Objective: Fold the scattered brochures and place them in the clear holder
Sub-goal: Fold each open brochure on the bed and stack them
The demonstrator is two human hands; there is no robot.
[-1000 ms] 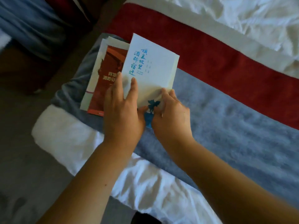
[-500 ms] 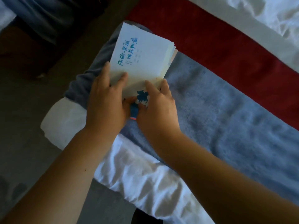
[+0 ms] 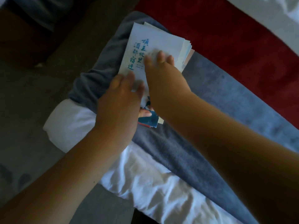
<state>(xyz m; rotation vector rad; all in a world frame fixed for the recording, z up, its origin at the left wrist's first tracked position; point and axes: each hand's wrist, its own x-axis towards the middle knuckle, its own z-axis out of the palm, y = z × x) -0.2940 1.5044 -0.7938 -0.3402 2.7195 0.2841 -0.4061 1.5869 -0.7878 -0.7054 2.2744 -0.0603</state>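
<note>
Two bare forearms reach in from the near edge, over the rumpled white bed sheet and across the grey-blue terry-cloth bed runner.

Left hand first: palm down, back of the hand to the camera, planted over the near left edge of the stack of folded white paper brochures. Its fingers lie spread and fairly straight on the top cover. The thumb sticks out to the right, resting on the dark blue printed patch at the stack's near end. Nothing pinched there, just a flat press.

Right hand now, a little further out. The wrist angles in from the right, palm down on the middle of the top cover. The fingers are extended and close together, tips blurred, just beside the column of blue calligraphy. Flat as well, pressing, curled round nothing.

The stack lies on the runner at the corner of the bed, its long side running away from the camera and leaning slightly right. Several sheet edges fan out along its right side, with a pale pink edge showing beneath.

Beyond it, a broad dark red fabric band crosses the bed, touching the runner. Off to the left and lower down is grey carpeted floor.
</note>
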